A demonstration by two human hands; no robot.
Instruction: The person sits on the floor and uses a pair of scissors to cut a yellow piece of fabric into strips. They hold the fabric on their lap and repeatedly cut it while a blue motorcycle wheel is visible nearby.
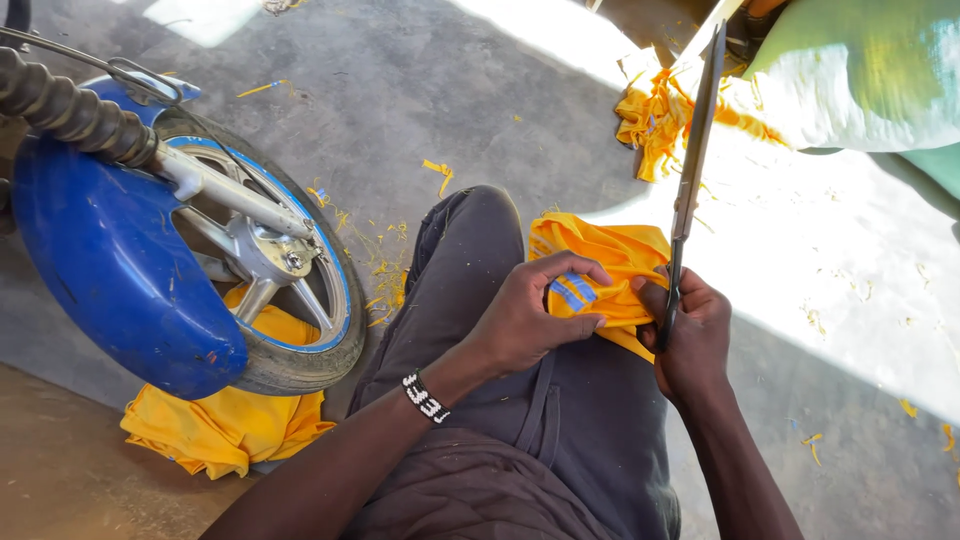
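A yellow garment (600,255) with a blue striped patch lies bunched over my lap. My left hand (530,315) grips its folded edge, thumb and fingers pinching the fabric beside the blue stripes. My right hand (690,340) is closed around the handle of a long metal blade (692,170), which stands nearly upright and touches the garment's right edge. A black-and-white beaded bracelet (425,397) circles my left wrist. I sit in dark trousers (590,420).
A motorbike front wheel (290,300) with a blue mudguard (110,270) stands at left, over a heap of yellow cloth (225,425). More yellow cloth (655,120) and a pale green sack (860,70) lie at top right. Yellow scraps litter the concrete floor.
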